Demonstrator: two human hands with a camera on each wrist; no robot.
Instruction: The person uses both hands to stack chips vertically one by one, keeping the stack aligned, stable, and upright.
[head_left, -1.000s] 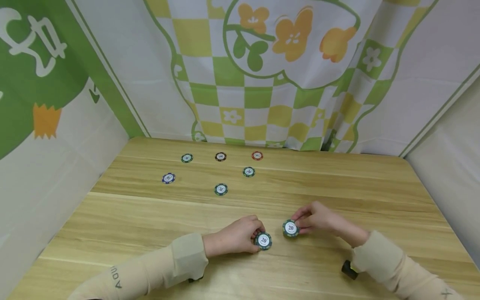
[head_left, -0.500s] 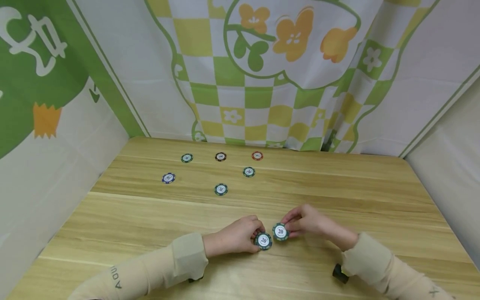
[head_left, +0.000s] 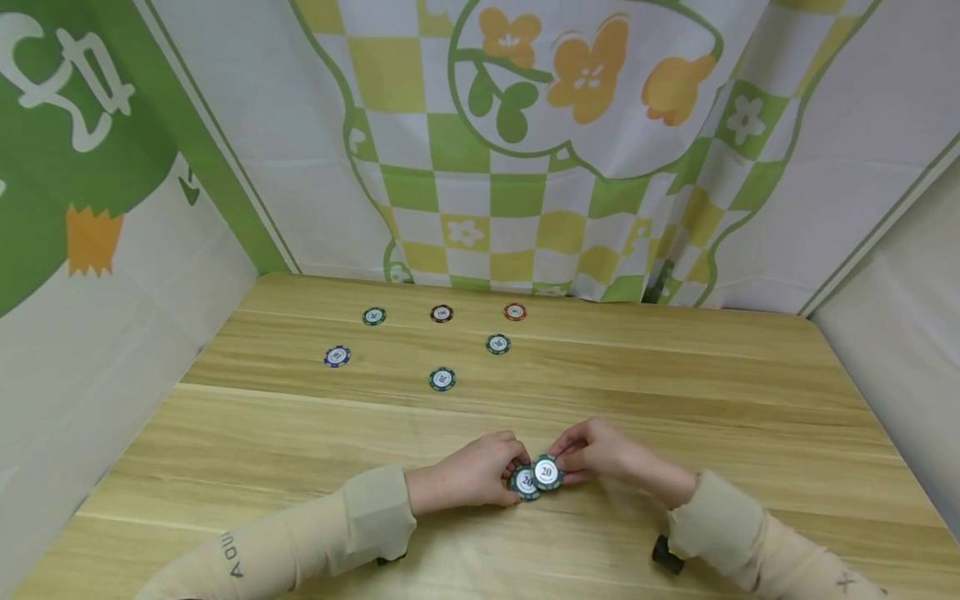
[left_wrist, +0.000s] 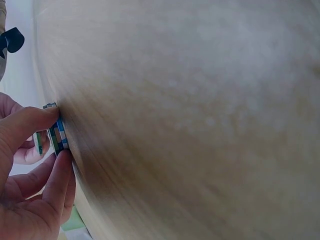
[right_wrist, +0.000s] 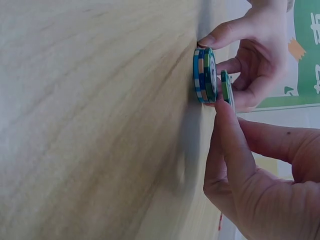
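Pinching a single chip (head_left: 547, 472) by its right rim: right hand (head_left: 603, 454), thumb and fingers closed to the chip's thickness. Held chip: round, without a long axis, face up and roughly level, its "20" reading upright from the near side; it hangs just above the chip stack (head_left: 523, 482), and in the head view covers the right part of its face.

Left hand (head_left: 476, 472): thumb and fingers parted to the stack's width, gripping opposite sides of its rim. Chip stack: resting flat on the near part of the table (head_left: 675, 375), about midway between left and right edges; top face up, its "20" turned slightly clockwise.

Materials: smooth discs, white printed centres, rims in contrasting blocks; green on the held chip and the stack's top, blue lower in the stack.

Loose chips, all flat, toward the far edge: green chip (head_left: 374, 316), nearest the far left corner; dark chip (head_left: 442, 313), marked 100; red chip (head_left: 514, 312), near the far edge's middle; blue chip (head_left: 337, 356), nearest the left edge; second green chip (head_left: 498, 343), just nearer than the red; teal-green chip (head_left: 442, 378), farthest from the far edge.

Surroundings: pale wood-grain table; beige sleeves (head_left: 378, 512); green, yellow and white checked cloth (head_left: 510, 192) behind the far edge.
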